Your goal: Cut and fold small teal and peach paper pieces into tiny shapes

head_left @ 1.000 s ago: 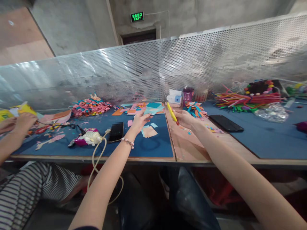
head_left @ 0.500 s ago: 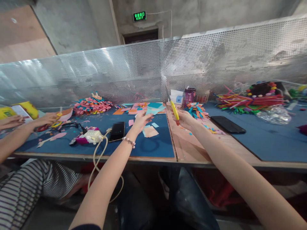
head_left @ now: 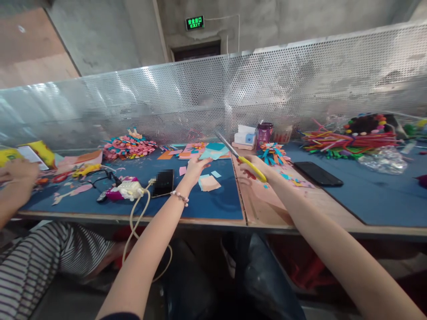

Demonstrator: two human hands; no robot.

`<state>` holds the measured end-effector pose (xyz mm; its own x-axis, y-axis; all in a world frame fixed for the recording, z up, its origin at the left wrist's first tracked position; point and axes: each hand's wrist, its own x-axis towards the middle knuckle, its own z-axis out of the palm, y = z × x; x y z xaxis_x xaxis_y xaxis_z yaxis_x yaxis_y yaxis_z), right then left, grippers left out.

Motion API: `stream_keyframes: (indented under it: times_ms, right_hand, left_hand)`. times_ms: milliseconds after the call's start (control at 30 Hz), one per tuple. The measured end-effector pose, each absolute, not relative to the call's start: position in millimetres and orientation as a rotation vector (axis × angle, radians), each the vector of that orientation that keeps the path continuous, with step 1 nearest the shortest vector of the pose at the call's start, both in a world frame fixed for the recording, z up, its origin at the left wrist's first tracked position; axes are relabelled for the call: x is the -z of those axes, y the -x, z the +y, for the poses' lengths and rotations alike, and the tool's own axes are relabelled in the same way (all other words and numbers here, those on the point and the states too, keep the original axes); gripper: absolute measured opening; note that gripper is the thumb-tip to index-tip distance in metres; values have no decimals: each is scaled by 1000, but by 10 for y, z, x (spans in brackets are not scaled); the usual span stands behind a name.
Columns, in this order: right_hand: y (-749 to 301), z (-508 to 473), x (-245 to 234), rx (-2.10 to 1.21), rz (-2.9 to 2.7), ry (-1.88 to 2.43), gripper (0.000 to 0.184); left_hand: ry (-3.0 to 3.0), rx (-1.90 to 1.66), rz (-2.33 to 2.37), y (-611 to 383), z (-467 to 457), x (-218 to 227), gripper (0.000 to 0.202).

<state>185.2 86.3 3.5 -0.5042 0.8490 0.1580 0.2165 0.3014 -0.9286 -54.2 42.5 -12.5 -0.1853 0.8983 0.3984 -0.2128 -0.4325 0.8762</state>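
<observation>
My left hand [head_left: 195, 168] pinches a light teal piece of paper [head_left: 213, 154] and holds it just above the blue mat [head_left: 213, 202]. My right hand [head_left: 255, 168] grips yellow-handled scissors [head_left: 240, 156], whose blades slant up and to the left towards the teal paper. A small peach paper square [head_left: 210, 182] and a few small scraps lie on the mat under my left hand.
A black phone [head_left: 162, 182] and a white device with a cable [head_left: 126, 191] lie left of my hand. Another phone [head_left: 318, 173] lies on the right. Paper flowers [head_left: 128, 146], coloured sticks [head_left: 347, 138] and a cup [head_left: 263, 133] stand before the perforated screen. A person in stripes [head_left: 20, 178] works at left.
The scissors have tipped from upright to slanting left towards the teal paper. The person on the left drew the hands back to the left edge of the table.
</observation>
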Motion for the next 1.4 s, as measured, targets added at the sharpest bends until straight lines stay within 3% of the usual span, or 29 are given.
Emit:
stream_keyframes:
  times_ms: [500, 1400]
  right_hand:
    - [-1796, 614, -152, -781, -2391, 1088, 16]
    - [-1773, 664, -102, -598, -2487, 1128, 20]
  left_hand:
    - [-1159, -1816, 646, 485, 355, 38, 22]
    - [-1154, -1778, 664, 489, 343, 46, 15]
